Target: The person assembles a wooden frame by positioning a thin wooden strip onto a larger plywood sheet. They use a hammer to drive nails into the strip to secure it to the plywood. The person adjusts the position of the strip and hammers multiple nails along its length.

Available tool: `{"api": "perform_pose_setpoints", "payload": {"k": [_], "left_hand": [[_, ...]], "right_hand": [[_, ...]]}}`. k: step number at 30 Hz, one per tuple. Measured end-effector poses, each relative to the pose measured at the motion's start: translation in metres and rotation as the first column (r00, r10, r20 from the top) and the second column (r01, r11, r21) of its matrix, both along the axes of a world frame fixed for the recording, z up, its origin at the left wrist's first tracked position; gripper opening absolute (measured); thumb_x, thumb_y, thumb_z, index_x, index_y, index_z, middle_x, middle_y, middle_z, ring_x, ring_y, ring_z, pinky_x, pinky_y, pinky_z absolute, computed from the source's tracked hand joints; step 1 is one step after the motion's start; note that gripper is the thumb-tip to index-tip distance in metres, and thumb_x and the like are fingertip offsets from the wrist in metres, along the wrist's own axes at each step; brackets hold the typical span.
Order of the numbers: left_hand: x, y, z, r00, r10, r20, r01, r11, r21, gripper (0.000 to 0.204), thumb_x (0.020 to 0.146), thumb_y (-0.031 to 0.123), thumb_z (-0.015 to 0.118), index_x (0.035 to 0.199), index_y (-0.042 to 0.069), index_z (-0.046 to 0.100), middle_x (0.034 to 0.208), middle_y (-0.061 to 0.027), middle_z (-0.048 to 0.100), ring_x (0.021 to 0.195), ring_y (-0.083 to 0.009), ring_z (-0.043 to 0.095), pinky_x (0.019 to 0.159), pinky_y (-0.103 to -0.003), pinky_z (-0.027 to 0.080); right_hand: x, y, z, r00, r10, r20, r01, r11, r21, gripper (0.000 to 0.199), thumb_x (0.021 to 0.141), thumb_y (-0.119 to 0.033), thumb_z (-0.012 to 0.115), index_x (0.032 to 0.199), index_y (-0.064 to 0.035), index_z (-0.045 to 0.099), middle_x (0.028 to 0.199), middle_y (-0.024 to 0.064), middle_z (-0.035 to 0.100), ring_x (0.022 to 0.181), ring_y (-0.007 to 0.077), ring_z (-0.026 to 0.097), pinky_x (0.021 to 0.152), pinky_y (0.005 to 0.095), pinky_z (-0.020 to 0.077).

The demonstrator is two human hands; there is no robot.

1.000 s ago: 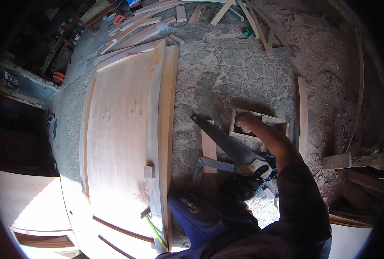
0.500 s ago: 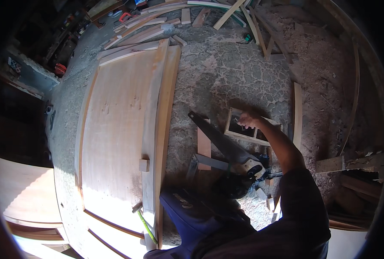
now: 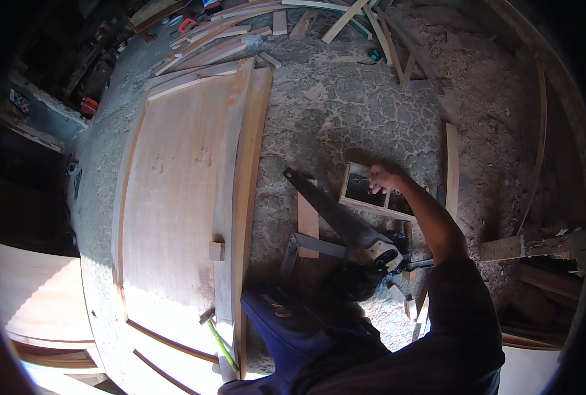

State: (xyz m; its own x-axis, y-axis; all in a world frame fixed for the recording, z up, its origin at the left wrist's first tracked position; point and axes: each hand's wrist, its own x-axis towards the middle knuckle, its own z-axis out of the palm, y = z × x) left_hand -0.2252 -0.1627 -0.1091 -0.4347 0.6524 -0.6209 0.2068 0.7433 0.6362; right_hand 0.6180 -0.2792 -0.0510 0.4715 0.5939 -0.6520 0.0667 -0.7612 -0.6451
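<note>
My right hand [image 3: 384, 180] is over a shallow wooden box [image 3: 371, 207] on the floor, its fingers curled together above the divider between two compartments. Small dark bits lie inside the box; what the fingers pinch, if anything, is too small to make out. My left hand is out of sight. Between the box and my legs lies a handsaw [image 3: 326, 209], its blade angled to the far left across a flat wood strip [image 3: 308, 220]. Beside the saw is an L-shaped square [image 3: 320, 245].
A large framed wooden panel [image 3: 174, 158] lies to the left, with a small wood block [image 3: 216, 251] and a green-handled hammer [image 3: 219, 339] on it. Loose planks [image 3: 227, 49] are piled at the far side. A plank [image 3: 452, 164] lies right of the box.
My right hand has shifted slightly right within the box, from the left compartment toward the divider, and its fingers have drawn in. The whole view has moved slightly.
</note>
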Motion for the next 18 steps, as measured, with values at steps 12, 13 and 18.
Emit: {"api": "perform_pose_setpoints", "payload": {"k": [12,13,18], "left_hand": [[0.001,0.005,0.005,1.0,-0.013,-0.029,0.013,1.0,0.006,0.061,0.102,0.034,0.057,0.147,-0.004,0.043,0.143,-0.0258,0.053,0.128,-0.0345,0.056,0.11,-0.04,0.043],[0.0,0.005,0.006,0.999,-0.012,-0.034,0.012,1.0,0.007,0.061,0.102,0.035,0.057,0.147,-0.004,0.043,0.143,-0.0258,0.053,0.128,-0.0345,0.056,0.11,-0.04,0.043],[-0.005,0.003,0.012,0.999,-0.001,-0.052,0.002,1.0,0.019,0.062,0.102,0.035,0.056,0.147,-0.004,0.043,0.143,-0.0257,0.053,0.127,-0.0343,0.056,0.11,-0.04,0.043]], "right_hand": [[-0.035,0.033,-0.043,0.507,0.577,0.641,-0.475,0.807,-0.351,0.023,0.071,-0.016,0.067,0.091,-0.0071,0.074,0.1,0.0136,0.072,0.102,0.033,0.068,0.085,0.0471,0.0565],[-0.038,0.036,-0.045,0.506,0.614,0.606,-0.463,0.786,-0.41,0.026,0.071,-0.015,0.067,0.095,-0.0077,0.074,0.101,0.0135,0.071,0.103,0.0329,0.067,0.085,0.0471,0.0566],[-0.044,0.03,-0.072,0.312,0.474,0.823,-0.564,0.79,-0.242,0.037,0.076,-0.01,0.067,0.113,-0.0105,0.071,0.112,0.0131,0.069,0.106,0.0321,0.068,0.085,0.0455,0.0577]]}}
